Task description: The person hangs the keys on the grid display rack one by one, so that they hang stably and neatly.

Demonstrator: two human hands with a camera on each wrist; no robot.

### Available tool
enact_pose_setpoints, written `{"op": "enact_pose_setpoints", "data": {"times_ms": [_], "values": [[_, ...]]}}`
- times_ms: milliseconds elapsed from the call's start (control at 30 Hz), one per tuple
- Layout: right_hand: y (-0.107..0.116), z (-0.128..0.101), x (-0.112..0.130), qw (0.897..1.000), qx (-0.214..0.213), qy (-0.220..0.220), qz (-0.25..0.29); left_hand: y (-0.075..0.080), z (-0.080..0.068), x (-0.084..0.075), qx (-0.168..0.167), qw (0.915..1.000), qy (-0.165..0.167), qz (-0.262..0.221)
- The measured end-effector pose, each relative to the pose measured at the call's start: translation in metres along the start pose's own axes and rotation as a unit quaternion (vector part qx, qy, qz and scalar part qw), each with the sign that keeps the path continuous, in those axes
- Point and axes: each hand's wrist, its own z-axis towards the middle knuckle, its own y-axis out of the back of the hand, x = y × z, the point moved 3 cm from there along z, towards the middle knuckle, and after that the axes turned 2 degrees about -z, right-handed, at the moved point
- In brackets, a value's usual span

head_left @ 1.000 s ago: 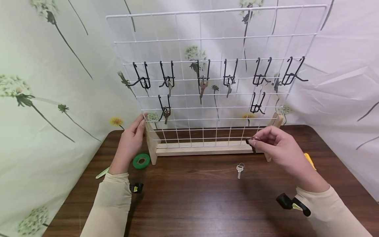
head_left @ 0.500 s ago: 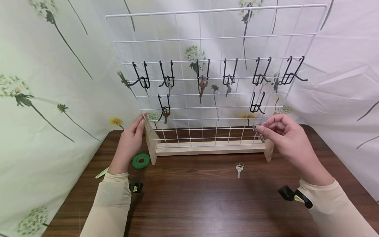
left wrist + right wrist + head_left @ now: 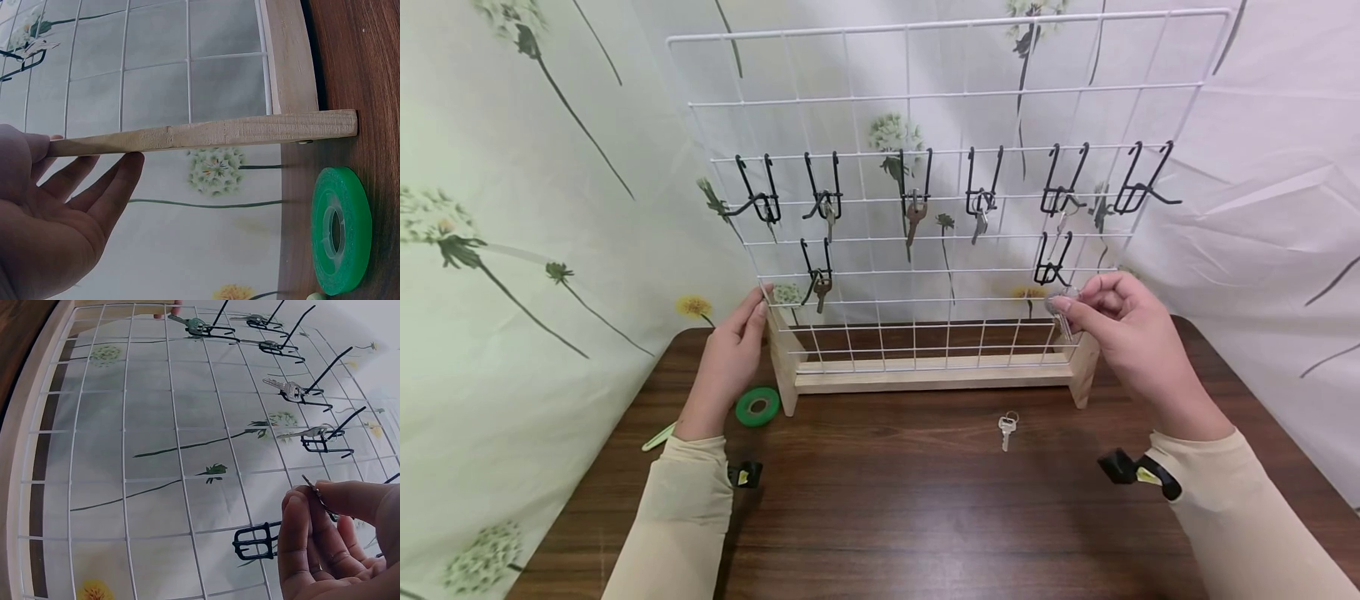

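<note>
A white wire grid rack (image 3: 940, 92) stands on a wooden base (image 3: 925, 377) on the dark table. Black hooks hang on it, several with keys (image 3: 913, 218). My right hand (image 3: 1067, 304) pinches a small key on a ring (image 3: 1062, 310) just below the empty lower-right hook (image 3: 1049, 271). The right wrist view shows that key ring (image 3: 315, 487) between thumb and fingers, close to that hook (image 3: 256, 540). My left hand (image 3: 758, 310) rests with straight fingers against the rack's left wooden post (image 3: 206, 131).
A loose silver key (image 3: 1007, 429) lies on the table in front of the rack. A green tape roll (image 3: 757, 407) and a pale green stick (image 3: 658, 437) lie by the left post. A floral curtain hangs behind and beside the table.
My right hand has lifted the key from near the wooden base up to just under the lower-right hook. The left hand has stayed on the post.
</note>
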Motion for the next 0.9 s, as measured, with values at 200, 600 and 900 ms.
{"op": "enact_pose_setpoints", "data": {"times_ms": [200, 600, 900], "values": [[0.0, 0.006, -0.004, 1.0, 0.007, -0.006, 0.028, 0.001, -0.001, 0.0, -0.001, 1.0, 0.001, 0.0], [-0.005, 0.013, -0.017, 0.996, 0.031, -0.004, 0.083, 0.0, -0.001, -0.001, 0.001, 1.0, 0.001, -0.003], [-0.005, 0.017, -0.024, 0.998, 0.023, -0.013, 0.061, 0.0, 0.0, 0.0, -0.002, 1.0, -0.006, 0.0]]}}
